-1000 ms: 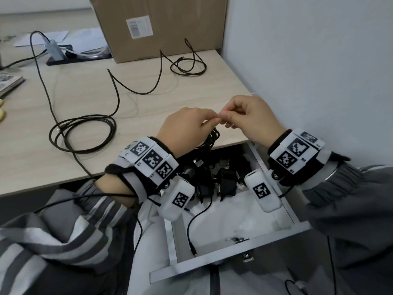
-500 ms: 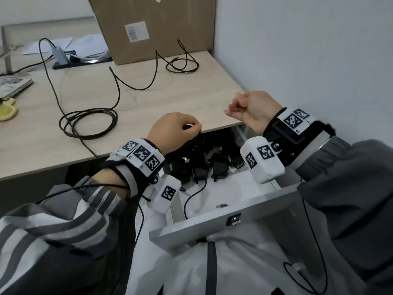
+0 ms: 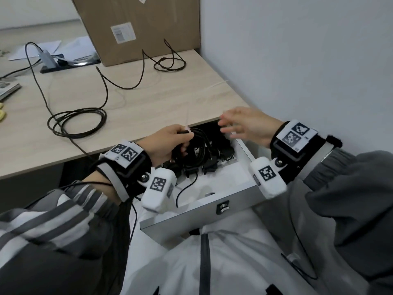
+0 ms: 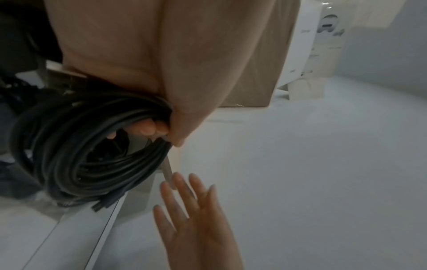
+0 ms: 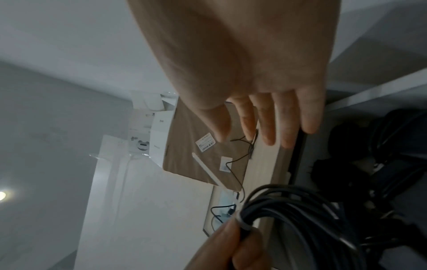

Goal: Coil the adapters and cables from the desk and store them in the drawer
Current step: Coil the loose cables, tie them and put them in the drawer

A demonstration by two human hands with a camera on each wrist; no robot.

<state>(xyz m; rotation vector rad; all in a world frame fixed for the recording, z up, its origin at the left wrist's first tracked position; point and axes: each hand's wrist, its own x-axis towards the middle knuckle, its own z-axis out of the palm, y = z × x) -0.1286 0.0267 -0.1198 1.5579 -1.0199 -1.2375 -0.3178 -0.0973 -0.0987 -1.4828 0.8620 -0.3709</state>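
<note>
cable coil [image 3: 196,149]: gripped inside curled left hand [image 3: 164,143] fingers
right hand [image 3: 247,126]: fingers spread, holding nothing, beside coil

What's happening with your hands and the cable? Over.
Left hand grips tied black coiled cable above open grey metal drawer. Right hand open, empty. Nothing blocking.

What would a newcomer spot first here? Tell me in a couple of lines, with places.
First, the left hand gripping a bundle of black cable bound with a white tie, held over the open drawer under the desk edge. Beside it, the right hand hangs with fingers spread, holding nothing. Behind them on the desk, more black cables lie loose in front of a big cardboard box.
</note>
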